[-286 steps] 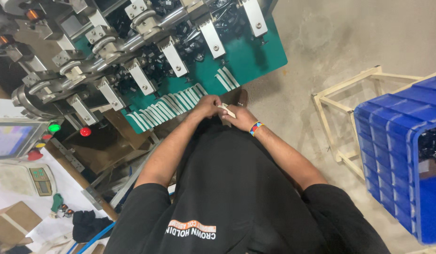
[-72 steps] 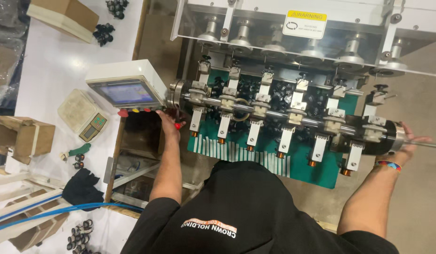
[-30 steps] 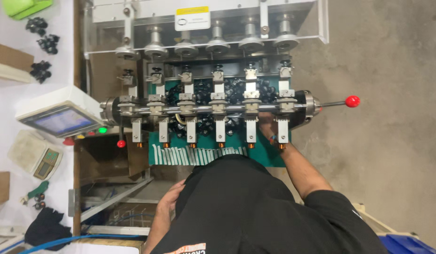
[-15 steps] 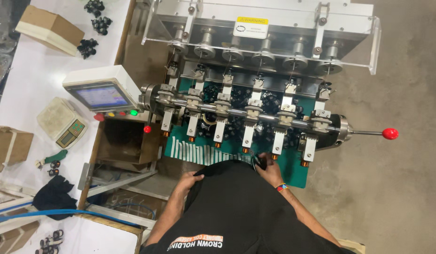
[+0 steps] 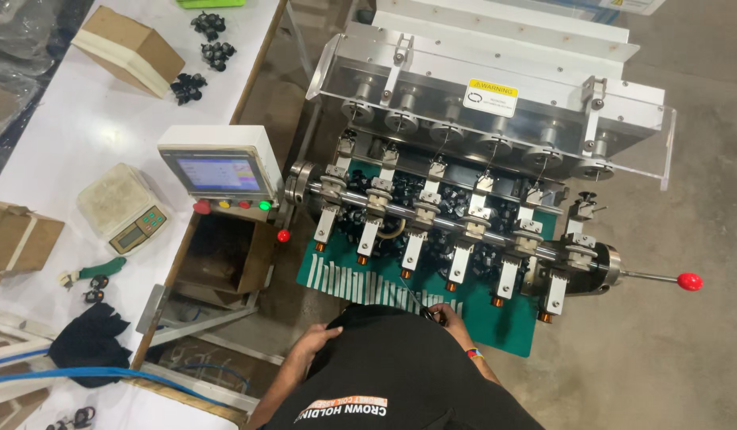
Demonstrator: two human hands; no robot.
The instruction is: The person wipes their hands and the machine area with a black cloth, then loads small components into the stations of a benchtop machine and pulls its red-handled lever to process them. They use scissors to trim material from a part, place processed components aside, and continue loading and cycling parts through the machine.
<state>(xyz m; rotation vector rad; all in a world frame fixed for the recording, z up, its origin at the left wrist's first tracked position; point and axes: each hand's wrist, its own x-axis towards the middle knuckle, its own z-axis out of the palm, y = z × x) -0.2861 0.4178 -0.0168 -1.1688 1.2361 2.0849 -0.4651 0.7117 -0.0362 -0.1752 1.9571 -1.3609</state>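
Observation:
My right hand [image 5: 452, 320] is at the front edge of the green base plate [image 5: 518, 328] of a winding machine, fingers pinched on a small black part [image 5: 426, 314]. A thin wire seems to run up from it. My left hand [image 5: 314, 342] lies lower left, against the hem of my black shirt [image 5: 400, 374], with its fingers partly hidden. Above my hands a steel shaft [image 5: 432, 216] carries several white spindle arms with copper tips. A lever with a red knob [image 5: 689, 281] sticks out at the shaft's right end.
A control box with a screen [image 5: 216, 171] and coloured buttons sits left of the machine. The white table [image 5: 82, 127] on the left holds cardboard boxes [image 5: 128, 49], a small scale [image 5: 122, 209], black parts and a dark cloth [image 5: 90, 342]. Concrete floor lies to the right.
My left hand has pulled back from the machine's front edge toward my shirt. My right hand stays at the green plate. The view has shifted slightly.

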